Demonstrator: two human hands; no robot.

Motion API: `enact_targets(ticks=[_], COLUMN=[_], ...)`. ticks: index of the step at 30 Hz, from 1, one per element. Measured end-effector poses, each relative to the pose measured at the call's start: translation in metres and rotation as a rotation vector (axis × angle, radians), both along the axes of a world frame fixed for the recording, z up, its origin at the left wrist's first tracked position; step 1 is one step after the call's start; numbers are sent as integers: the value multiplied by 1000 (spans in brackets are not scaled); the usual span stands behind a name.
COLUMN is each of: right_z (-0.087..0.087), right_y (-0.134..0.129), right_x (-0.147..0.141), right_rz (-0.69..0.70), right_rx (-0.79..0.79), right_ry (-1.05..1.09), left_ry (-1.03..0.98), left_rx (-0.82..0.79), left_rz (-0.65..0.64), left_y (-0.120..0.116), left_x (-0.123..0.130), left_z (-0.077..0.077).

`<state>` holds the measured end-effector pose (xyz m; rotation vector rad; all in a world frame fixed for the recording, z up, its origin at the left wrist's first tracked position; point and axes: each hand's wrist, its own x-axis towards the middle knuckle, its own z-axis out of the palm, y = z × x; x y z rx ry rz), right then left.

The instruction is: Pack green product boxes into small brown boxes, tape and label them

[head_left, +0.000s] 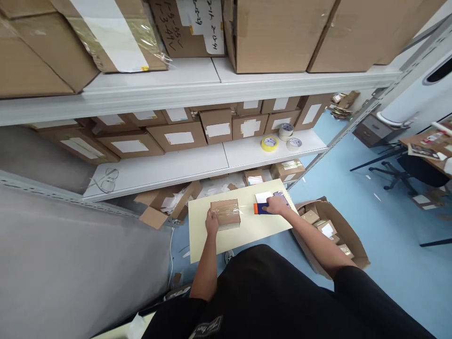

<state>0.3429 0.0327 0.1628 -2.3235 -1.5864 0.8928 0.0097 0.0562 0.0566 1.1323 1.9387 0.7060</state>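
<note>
A small cardboard box [226, 212] with clear tape across its top rests on a pale yellow board [212, 245]. My left hand [212, 223] grips the box by its left end, thumb near the top edge. To the right, my right hand [276, 205] is wrapped round a dark blue tape dispenser [261, 208] with an orange front end. A faint shiny strip, seemingly clear tape, shows between the box and the dispenser. Just behind the dispenser are a white paper [263, 197] and a phone-like flat object [281, 195], partly covered by my right hand.
A white shelf [169, 162] ahead holds labelled boxes [179, 137], a yellow tape roll [269, 144] and pale tape rolls [294, 144]. Below right stands a large open carton [353, 235] of small boxes. Left of the board is an open box [165, 205]. A desk [427, 146] stands far right.
</note>
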Motion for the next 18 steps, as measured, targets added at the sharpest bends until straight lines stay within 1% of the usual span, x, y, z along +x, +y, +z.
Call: enact_targets(ticks=[1,3,5,6,8,10,11,13,16,18], right_z=[-2,-9,-21,-28,-43,-59,-66,-81,-101,-111], right_y=[3,12,20,22,20,10,3,-12,-34,-44], right_x=[-2,-19,-49,-66,-97,-112,-112,-99,-62,-40], right_rz=[20,123,250,299,305,288,269,205,58,11], right_rx=[-40,-134,-211,-215,-237,-251,-257,-245,-157,-180], right_ry=[-19,-130,-222,-243,-222,-212,-214,-230,-234,-162], left_ry=[11,34,56,67,82,85,84,86,113,127], left_rx=[-7,-10,-7,-5,-4,-2,0,0,2,17], left_rz=[-7,-21,-32,-34,-36,-42,-47,-60,-76,-85], left_y=[0,0,0,0,1,1,1,1,0,0], left_x=[0,1,0,0,-2,-4,-5,-7,-8,-7], left_z=[1,2,4,4,5,5,4,3,2,2])
